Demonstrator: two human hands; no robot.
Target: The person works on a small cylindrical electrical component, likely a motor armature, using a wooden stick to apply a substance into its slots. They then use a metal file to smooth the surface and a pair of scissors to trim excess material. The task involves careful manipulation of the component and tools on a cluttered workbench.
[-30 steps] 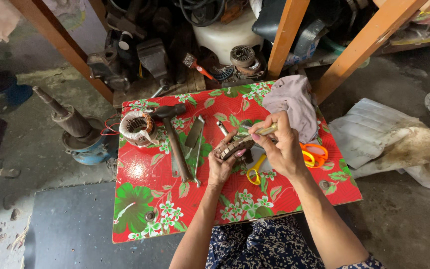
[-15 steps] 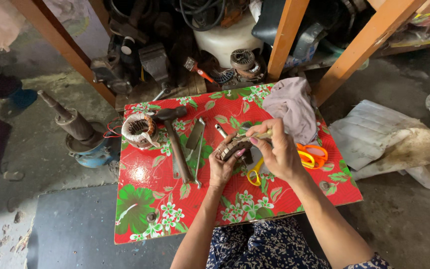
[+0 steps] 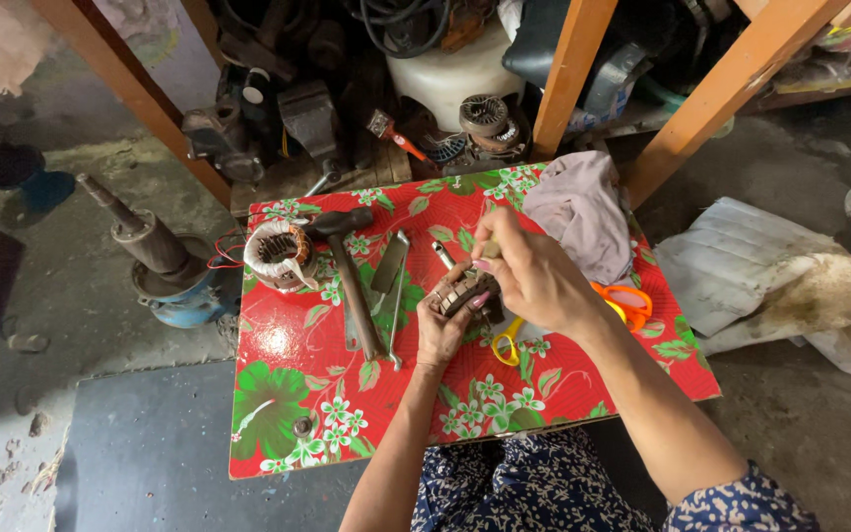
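On a small table with a red flowered cloth, my left hand grips a small motor stator core from below. Above it, my right hand is closed around a thin tool with a pale handle, its tip down at the core. A hammer and flat metal tools lie just left of my hands. A wound motor stator with copper wire stands at the table's back left.
A grey cloth lies at the back right, orange-handled scissors and yellow-handled scissors near my right wrist. Motor parts and a vise crowd the floor behind. A pump shaft stands left; wooden legs rise behind.
My hands stay on the stator core with only small shifts of the right hand and its tool. The camera view has moved slightly.
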